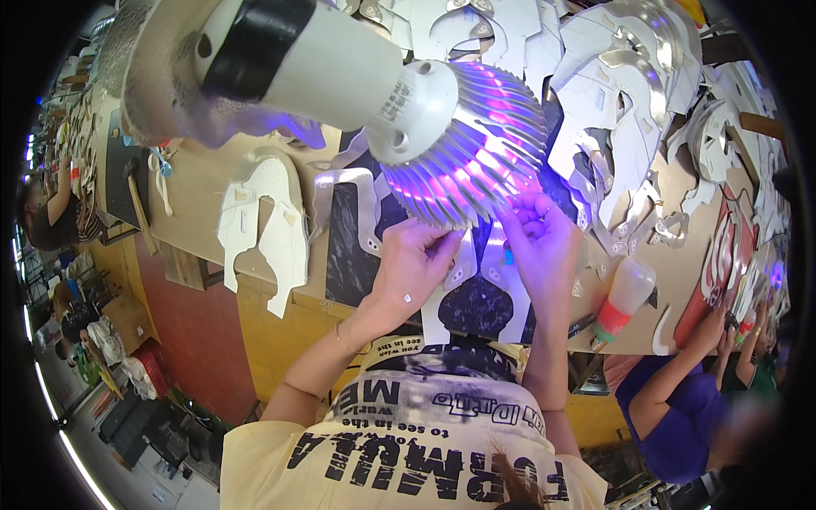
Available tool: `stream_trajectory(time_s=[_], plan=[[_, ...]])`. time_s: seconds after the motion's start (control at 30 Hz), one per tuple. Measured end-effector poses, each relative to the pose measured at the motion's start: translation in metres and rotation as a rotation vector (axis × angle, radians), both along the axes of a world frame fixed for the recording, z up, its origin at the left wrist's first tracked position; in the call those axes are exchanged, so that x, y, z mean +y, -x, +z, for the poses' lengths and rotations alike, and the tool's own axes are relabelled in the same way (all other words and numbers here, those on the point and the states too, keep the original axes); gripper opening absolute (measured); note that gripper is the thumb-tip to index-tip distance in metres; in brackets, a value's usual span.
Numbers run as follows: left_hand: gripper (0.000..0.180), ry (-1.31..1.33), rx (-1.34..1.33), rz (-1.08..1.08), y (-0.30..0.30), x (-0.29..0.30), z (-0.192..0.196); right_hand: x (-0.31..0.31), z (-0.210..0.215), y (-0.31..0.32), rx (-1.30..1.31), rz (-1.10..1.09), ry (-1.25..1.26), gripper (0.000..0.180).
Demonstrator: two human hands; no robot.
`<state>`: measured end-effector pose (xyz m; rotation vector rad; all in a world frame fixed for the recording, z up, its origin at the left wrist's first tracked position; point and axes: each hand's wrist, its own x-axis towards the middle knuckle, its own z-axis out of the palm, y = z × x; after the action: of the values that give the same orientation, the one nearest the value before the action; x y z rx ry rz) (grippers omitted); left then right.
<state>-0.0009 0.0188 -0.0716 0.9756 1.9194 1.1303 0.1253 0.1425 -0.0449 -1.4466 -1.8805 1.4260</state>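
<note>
A white shoe upper [503, 270] lies in front of me on a dark marbled board [350, 223], its two legs spread toward my body. My left hand [414, 265] is closed, thumb and fingers pinching the upper's left side. On the other side my right hand [537, 242] has its fingers curled in a pinch at the upper, lit violet. A ribbed lamp [501, 140] with violet light hangs over both hands and hides the upper's far part. Something small and blue shows beside the right fingers; I cannot make it out.
Another white upper [289, 234] lies to the left, with a hammer [136, 200] beyond it. Stacked white uppers [608, 110] fill the far right. A squeeze bottle [627, 293] with red and green bands stands right of me. A co-worker in a purple top [667, 416] works at right.
</note>
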Motion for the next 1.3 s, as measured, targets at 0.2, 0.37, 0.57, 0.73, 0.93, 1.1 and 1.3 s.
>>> stream_trajectory(time_s=[0.2,0.37,0.57,0.73,0.93,1.1,1.3], plan=[[0.029,0.098,-0.031,-0.015,-0.004,-0.005,-0.002,0.000,0.003,0.001,0.040,-0.024,0.035,0.017],[0.032,0.136,-0.085,-0.033,-0.004,-0.003,0.004,0.001,0.003,0.001,0.051,-0.022,0.041,0.016],[0.038,0.106,-0.020,-0.106,-0.001,0.004,0.015,0.002,0.002,0.002,0.022,-0.010,0.002,0.016],[0.042,0.135,0.081,-0.157,0.002,0.011,0.024,0.002,0.003,0.001,0.021,-0.014,0.030,0.016],[0.044,0.110,0.173,-0.197,0.000,0.017,0.028,0.001,0.001,0.004,0.043,-0.040,0.033,0.020],[0.043,0.094,0.204,-0.194,0.000,0.023,0.029,0.000,0.007,-0.001,-0.140,0.028,-0.092,0.032],[0.038,-0.044,0.302,-0.132,-0.001,0.022,0.024,0.015,0.006,-0.016,-0.318,0.006,-0.671,0.033]])
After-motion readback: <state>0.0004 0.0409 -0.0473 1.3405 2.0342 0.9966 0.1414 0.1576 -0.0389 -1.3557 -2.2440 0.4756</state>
